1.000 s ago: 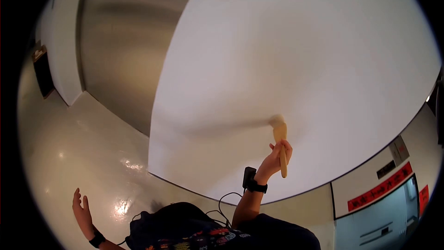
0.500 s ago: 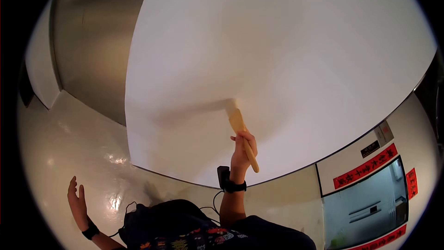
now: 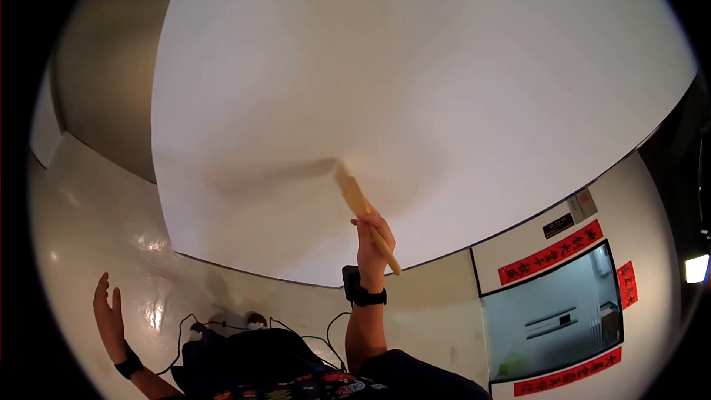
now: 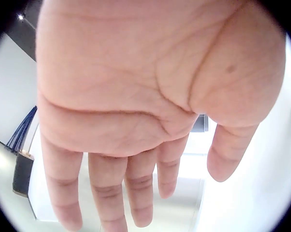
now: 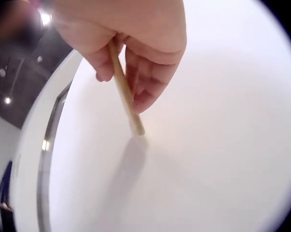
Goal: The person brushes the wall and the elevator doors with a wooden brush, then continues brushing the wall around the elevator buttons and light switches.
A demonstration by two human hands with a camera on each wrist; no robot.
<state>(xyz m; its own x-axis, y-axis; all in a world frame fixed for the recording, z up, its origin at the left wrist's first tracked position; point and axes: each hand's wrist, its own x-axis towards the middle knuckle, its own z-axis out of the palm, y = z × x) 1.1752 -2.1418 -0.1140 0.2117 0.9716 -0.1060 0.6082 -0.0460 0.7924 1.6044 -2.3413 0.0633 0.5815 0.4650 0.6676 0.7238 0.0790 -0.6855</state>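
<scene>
My right hand grips a flat paintbrush by its wooden handle, thumb on one side and fingers curled on the other. The brush tilts up to the left, its pale bristles right at the white wall panel and meeting their shadow there. In the right wrist view the brush shows edge-on between thumb and fingers. Well off to the left, my left hand hangs in the air. Its palm faces the wrist camera, fingers straight and spread, holding nothing.
A brushed metal panel stands left of the white one. Cables trail across the glossy floor near a shoe. At the right are red paper strips around a bluish glass window.
The brush and right hand have moved left in the head view, and the brush leans further left. The whole scene has shifted left as the head turned. My left hand stays raised and empty.
</scene>
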